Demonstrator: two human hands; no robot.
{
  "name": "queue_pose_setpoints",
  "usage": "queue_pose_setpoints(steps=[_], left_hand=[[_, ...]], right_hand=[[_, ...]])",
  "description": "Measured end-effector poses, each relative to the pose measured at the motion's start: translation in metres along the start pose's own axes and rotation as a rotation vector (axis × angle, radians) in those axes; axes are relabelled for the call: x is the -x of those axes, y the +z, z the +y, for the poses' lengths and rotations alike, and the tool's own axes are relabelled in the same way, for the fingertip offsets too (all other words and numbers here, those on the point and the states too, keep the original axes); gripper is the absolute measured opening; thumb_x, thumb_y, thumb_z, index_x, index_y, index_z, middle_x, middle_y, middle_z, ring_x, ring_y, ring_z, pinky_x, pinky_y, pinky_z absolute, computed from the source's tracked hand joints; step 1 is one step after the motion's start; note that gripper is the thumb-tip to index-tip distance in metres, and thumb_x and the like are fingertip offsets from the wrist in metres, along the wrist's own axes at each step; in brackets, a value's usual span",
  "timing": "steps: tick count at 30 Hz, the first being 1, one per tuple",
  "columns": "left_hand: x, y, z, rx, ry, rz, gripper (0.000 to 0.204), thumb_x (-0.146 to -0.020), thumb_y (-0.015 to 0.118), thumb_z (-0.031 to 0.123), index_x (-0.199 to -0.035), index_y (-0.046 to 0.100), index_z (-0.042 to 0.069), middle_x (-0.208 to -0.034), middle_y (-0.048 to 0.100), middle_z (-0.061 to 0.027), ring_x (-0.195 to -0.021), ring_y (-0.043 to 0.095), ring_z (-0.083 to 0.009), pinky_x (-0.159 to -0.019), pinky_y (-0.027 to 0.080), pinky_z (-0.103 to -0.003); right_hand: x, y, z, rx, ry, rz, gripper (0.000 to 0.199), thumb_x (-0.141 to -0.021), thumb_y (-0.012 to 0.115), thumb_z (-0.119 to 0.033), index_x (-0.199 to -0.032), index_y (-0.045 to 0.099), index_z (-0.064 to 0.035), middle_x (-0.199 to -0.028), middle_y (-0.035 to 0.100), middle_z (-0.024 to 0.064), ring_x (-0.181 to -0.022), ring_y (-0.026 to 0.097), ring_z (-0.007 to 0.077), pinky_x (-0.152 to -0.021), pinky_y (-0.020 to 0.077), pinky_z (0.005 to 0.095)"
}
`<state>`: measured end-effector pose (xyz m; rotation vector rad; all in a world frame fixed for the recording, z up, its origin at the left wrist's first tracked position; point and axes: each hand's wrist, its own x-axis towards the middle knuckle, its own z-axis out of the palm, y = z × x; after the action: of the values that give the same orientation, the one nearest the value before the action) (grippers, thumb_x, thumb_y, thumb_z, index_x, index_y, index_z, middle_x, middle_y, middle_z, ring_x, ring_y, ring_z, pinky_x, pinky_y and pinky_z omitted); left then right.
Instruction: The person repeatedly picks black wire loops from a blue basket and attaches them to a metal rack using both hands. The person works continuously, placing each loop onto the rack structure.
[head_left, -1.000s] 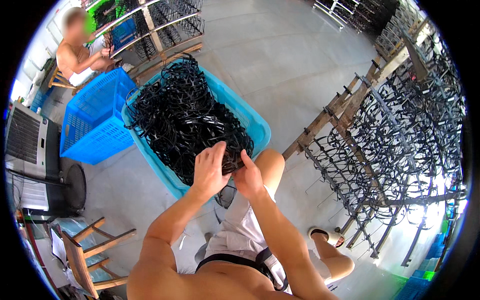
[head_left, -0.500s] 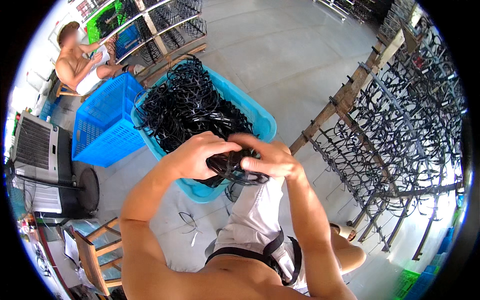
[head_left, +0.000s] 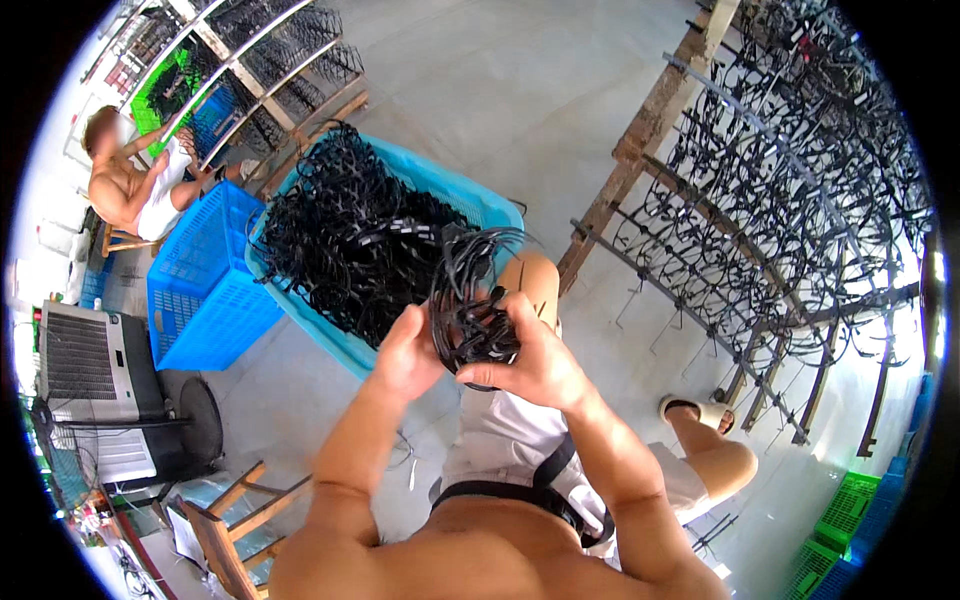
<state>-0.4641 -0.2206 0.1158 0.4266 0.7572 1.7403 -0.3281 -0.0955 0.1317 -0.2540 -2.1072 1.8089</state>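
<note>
A bundle of thin, curved black strips (head_left: 468, 315) is held up over my thigh, at the near right end of a light blue tub (head_left: 490, 195). My right hand (head_left: 535, 362) grips the bundle, its thumb across the near side and its fingers curled round the right. From the left, my left hand (head_left: 408, 358) cups the same bundle. Its thumb points up and stands apart from the strips, while its other fingers are mostly hidden behind them. Loose ends fan out above both hands. A tangled heap of similar black strips (head_left: 350, 235) fills the tub.
Left of the tub stands a blue crate (head_left: 205, 285), with a seated person (head_left: 130, 190) beyond it. A rack hung with black pieces (head_left: 800, 190) rises at right. An air cooler (head_left: 95, 390) and a wooden chair (head_left: 235, 530) are at left; green crates (head_left: 850, 505) at lower right.
The bundle has turned more upright, its loose ends now fanned upward. My left hand has come round to its left side with the thumb raised. The whole view has shifted.
</note>
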Motion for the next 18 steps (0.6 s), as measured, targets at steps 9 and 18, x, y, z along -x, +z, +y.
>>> queue_pose_setpoints(steps=[9, 18], left_hand=[[-0.026, 0.072, -0.059, -0.004, -0.308, -0.22, 0.056, -0.082, 0.063, 0.012, -0.131, 0.043, -0.007, -0.137, 0.044, -0.0166, -0.123, 0.046, -0.0245, -0.104, 0.035, -0.036], [-0.007, 0.125, -0.131, -0.208, -0.499, -0.132, 0.046, -0.073, 0.058, 0.005, -0.117, 0.052, -0.006, -0.112, 0.059, -0.0113, -0.102, 0.057, -0.0204, -0.09, 0.044, -0.033]], right_hand=[[0.092, -0.049, -0.011, 0.058, 0.188, 0.255, 0.017, -0.092, 0.054, -0.017, -0.097, 0.053, -0.0005, -0.091, 0.065, 0.0123, -0.085, 0.063, 0.0243, -0.089, 0.045, 0.0351], [0.199, -0.052, 0.006, -0.196, 0.084, 0.833, 0.013, -0.091, 0.057, -0.008, -0.094, 0.047, -0.0008, -0.09, 0.064, 0.0131, -0.081, 0.062, 0.0176, -0.072, 0.0505, 0.0302]])
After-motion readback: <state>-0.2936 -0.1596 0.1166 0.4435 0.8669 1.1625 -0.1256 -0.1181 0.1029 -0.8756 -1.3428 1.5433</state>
